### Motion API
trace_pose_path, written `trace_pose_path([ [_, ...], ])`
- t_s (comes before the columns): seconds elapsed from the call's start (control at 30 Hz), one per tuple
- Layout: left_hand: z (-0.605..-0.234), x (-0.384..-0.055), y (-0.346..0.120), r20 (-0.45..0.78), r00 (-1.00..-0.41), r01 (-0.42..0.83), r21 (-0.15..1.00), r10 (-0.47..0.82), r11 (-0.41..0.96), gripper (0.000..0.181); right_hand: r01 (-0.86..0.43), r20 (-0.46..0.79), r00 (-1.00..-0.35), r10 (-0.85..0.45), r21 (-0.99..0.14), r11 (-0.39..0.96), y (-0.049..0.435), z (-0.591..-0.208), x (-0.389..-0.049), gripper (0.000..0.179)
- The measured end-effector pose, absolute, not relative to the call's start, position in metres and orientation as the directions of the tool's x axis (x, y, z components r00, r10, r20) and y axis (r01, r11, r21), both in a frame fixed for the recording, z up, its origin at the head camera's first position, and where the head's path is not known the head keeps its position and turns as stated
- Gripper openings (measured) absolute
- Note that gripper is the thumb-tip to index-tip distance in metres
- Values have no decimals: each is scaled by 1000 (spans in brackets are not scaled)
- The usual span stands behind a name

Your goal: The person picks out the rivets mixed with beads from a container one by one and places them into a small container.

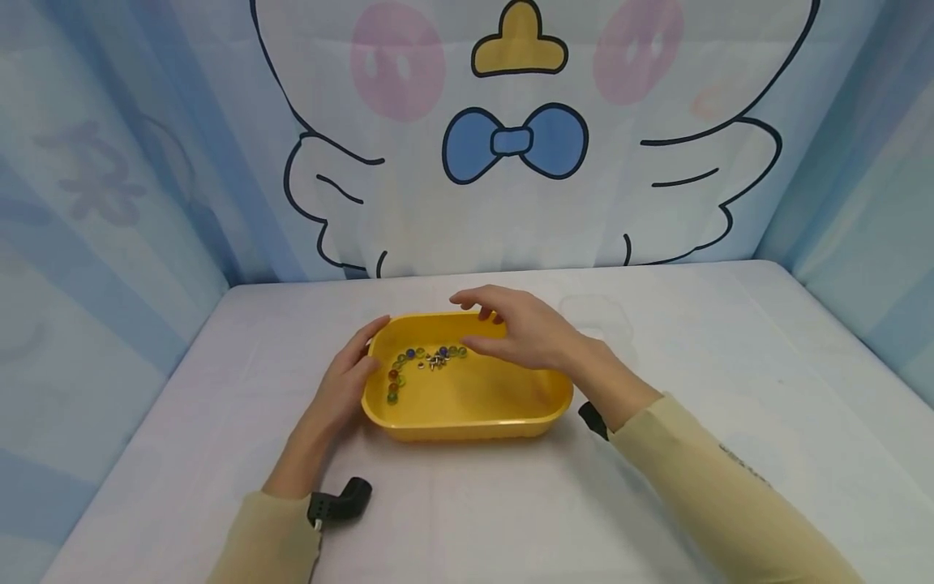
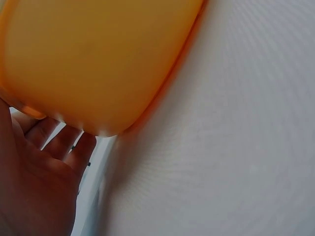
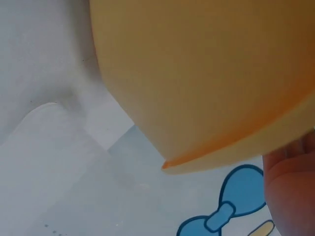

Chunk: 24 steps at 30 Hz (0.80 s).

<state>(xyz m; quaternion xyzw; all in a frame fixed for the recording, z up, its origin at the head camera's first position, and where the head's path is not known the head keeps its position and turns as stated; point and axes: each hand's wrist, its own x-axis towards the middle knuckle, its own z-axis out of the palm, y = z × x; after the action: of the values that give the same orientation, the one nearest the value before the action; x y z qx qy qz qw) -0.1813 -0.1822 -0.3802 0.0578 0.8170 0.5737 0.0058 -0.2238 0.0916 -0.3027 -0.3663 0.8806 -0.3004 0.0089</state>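
A shallow yellow plastic tray [image 1: 481,405] sits in the middle of the white table in the head view. Its left end is gripped by my left hand [image 1: 344,381], thumb at the rim and fingers along the outer wall. Glass marbles [image 1: 394,375] in green, amber and blue lie in a curve along the tray's left and back sides. Among them is a small heap of shiny metal pieces [image 1: 436,360], too small to make out. Over the tray's back right part hovers my right hand [image 1: 521,324], fingers loosely extended and thumb apart, holding nothing. Both wrist views show mostly the tray's outside.
White cloth covers the table [image 1: 467,503]. Behind it hangs a curtain [image 1: 511,219] with a cartoon figure and a blue bow; blue-striped curtains [image 1: 95,268] close off the sides. A black wrist camera [image 1: 343,499] sits at the left sleeve.
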Motion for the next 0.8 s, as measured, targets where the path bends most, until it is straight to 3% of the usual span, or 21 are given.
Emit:
trace_pose_path([
  [0.53, -380, -182, -182, 53, -993, 84, 942, 102, 325, 64, -633, 70, -689, -721, -543, 552, 73, -295, -230, 51],
  [0.8, -381, -182, -183, 60, -993, 91, 938, 100, 334, 64, -619, 41, -699, -714, -533, 576, 72, -295, -234, 51],
])
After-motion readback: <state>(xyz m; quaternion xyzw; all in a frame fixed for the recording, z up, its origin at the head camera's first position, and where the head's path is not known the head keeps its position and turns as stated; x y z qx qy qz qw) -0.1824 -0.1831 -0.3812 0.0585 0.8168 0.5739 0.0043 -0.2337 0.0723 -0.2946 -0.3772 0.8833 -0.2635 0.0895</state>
